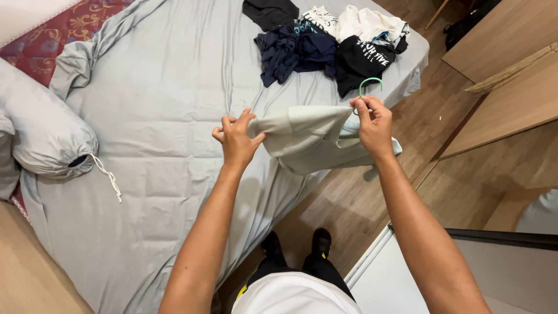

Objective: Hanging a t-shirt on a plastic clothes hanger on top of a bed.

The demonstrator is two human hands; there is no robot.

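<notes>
Hands at work: left hand (235, 139) pinches a pale green garment (314, 139), right hand (374, 125) grips its green hanger (369, 85) above the bed (157, 104); dark clothes (325, 40) lie beyond.

We see a bed (145, 116) under a grey sheet; beside its right edge runs wood-plank floor (360, 197), and beyond that floor stands pale wooden furniture (511, 99)

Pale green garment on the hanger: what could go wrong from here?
1. The pale green garment is gripped only at its edges by the left hand and right hand, so it might slip off the green hanger.
2. It hangs past the bed edge and could drop onto the wooden floor.
</notes>
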